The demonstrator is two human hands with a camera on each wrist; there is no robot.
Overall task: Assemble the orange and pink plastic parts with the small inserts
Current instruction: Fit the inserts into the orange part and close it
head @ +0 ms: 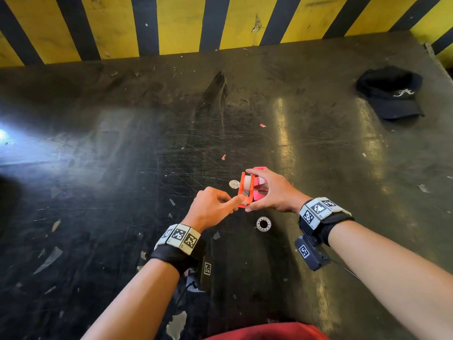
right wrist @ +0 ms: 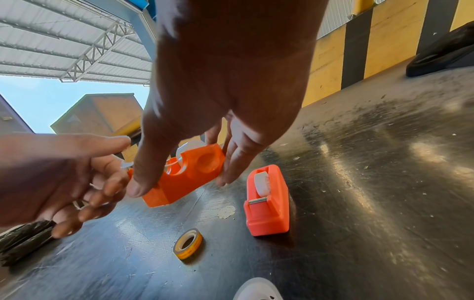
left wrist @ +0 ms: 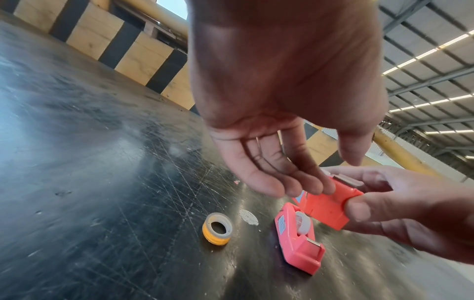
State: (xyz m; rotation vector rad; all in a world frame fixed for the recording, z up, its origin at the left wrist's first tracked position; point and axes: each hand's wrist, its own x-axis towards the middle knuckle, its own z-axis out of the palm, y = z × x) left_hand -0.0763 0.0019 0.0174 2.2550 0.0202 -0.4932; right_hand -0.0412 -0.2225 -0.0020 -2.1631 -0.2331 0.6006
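Observation:
My right hand [head: 248,190] holds an orange tape dispenser [head: 245,192] above the table, thumb at its cutter end and fingers at the far end [right wrist: 189,174]. A whitish roll sits in its slot. My left hand [head: 235,201] reaches in from the left with the fingers nearly straight, and its fingertips [left wrist: 315,188] touch the cutter end of the orange dispenser [left wrist: 330,209]; no pinch shows. A pink dispenser [left wrist: 297,239] with a white roll in it lies on the table under my right hand [right wrist: 266,201]. A loose tape roll [head: 263,224] lies in front of both hands [right wrist: 188,245].
The dark scratched table [head: 122,168] ends at a yellow and black striped wall [head: 171,23]. A black cap [head: 389,92] lies at the far right. A pale round sticker [head: 234,184] sits left of the dispensers. Scraps of tape litter the left side.

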